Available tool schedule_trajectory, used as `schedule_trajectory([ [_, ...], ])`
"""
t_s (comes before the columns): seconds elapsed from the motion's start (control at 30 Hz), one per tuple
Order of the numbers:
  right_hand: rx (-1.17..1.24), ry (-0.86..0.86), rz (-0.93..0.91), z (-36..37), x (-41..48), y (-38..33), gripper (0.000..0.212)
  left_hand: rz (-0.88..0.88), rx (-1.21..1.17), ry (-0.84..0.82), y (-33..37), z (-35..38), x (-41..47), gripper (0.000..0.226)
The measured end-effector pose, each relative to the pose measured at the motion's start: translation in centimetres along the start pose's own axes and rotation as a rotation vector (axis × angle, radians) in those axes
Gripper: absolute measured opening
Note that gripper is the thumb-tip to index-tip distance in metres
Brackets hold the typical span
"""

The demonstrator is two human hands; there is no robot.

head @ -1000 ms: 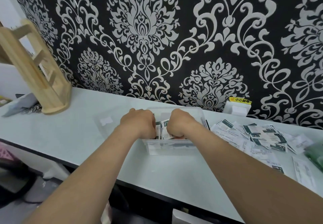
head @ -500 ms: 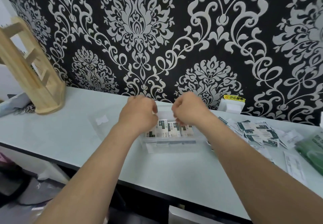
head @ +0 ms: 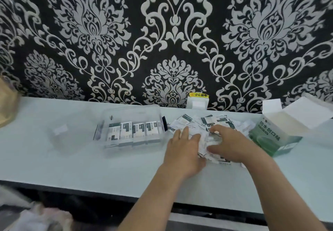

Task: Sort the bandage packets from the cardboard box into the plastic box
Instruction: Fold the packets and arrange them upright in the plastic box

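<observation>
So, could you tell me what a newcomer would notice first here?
Probably the bold black-and-silver damask wall behind the white counter. Next, both hands, left and right, pressed on a loose packet pile, between the clear box of upright packets and an open green carton.

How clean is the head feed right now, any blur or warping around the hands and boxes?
Head view: left hand and right hand slightly motion-smeared over the loose packets; plastic box fairly sharp, print unreadable; cardboard box soft; edges blurred, table edge bowed by the wide-angle lens.
</observation>
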State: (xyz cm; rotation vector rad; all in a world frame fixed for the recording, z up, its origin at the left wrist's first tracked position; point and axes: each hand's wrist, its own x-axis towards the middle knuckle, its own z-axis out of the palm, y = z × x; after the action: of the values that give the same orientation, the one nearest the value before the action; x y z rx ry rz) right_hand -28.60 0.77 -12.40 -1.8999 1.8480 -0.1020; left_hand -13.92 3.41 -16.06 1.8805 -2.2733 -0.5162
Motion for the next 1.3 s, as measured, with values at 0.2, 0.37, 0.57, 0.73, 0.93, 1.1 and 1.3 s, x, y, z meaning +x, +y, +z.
schedule_trajectory([
  [0.2,-0.168,-0.063,-0.041,0.6,-0.4,2.4,0.079,-0.060,0.042,0.125,0.4,1.0,0.8,0.050],
  [0.37,-0.015,-0.023,-0.111,0.5,-0.2,3.7,0.061,0.000,0.042,0.223,1.0,-0.2,-0.1,0.033],
  [0.57,0.073,0.007,-0.127,0.1,-0.4,4.8,0.045,0.053,0.031,0.436,0.7,-1.6,-0.6,0.020],
  [0.73,0.158,0.082,-0.103,-0.3,0.1,4.9,0.038,0.135,-0.135,0.602,0.8,-1.8,-0.9,0.017],
  [0.93,0.243,0.097,-0.089,-0.4,0.4,4.8,0.057,0.002,-0.553,0.681,1.4,-1.8,-1.0,0.015],
  [1.1,0.540,0.221,-0.252,-0.9,-0.7,3.7,0.049,-0.126,-1.018,0.702,2.3,-2.0,-0.9,0.021],
  [1.3,0.804,0.125,-0.326,-0.3,-1.7,1.9,0.014,-0.187,-1.311,0.639,3.3,-2.4,-1.2,0.011],
])
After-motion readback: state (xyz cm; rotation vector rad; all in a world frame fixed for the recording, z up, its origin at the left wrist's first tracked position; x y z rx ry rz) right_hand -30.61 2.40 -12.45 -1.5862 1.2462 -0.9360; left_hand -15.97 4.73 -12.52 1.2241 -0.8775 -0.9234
